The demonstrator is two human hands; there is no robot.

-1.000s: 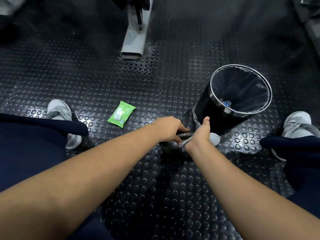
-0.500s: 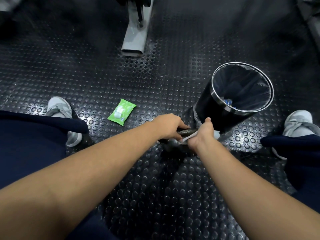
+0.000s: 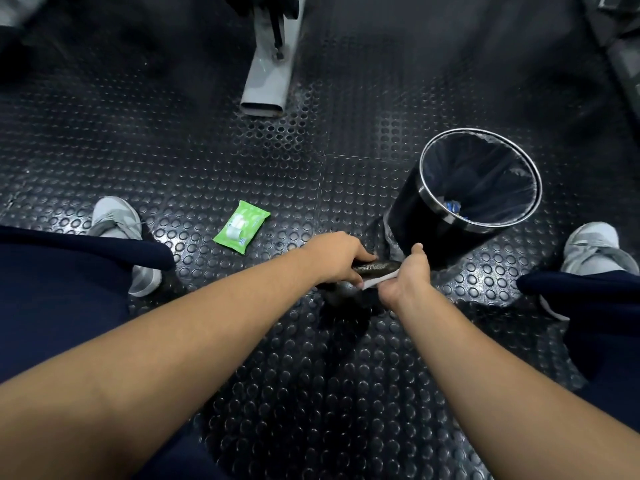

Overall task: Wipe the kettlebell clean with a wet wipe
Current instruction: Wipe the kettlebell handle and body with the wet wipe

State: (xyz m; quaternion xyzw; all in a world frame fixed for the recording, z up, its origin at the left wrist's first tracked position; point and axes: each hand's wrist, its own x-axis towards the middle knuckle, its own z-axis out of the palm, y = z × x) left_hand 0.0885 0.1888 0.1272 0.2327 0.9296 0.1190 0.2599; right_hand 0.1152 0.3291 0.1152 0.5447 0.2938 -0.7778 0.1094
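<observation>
On the studded floor (image 3: pixel 311 393), just beside the bin (image 3: pixel 415 216), stands the kettlebell (image 3: pixel 375 266), mostly hidden under both hands. The left hand (image 3: pixel 341 256) curls round the handle's left end. The right hand (image 3: pixel 405 278), thumb up, clutches the wipe (image 3: pixel 377 281) against the handle's right end. A green pack (image 3: pixel 241 226) lies apart, to the left.

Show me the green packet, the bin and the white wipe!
green packet (image 3: pixel 241 226), head view, middle of its top face.
bin (image 3: pixel 412 216), head view, black outer wall.
white wipe (image 3: pixel 379 281), head view, the strip that sticks out.
</observation>
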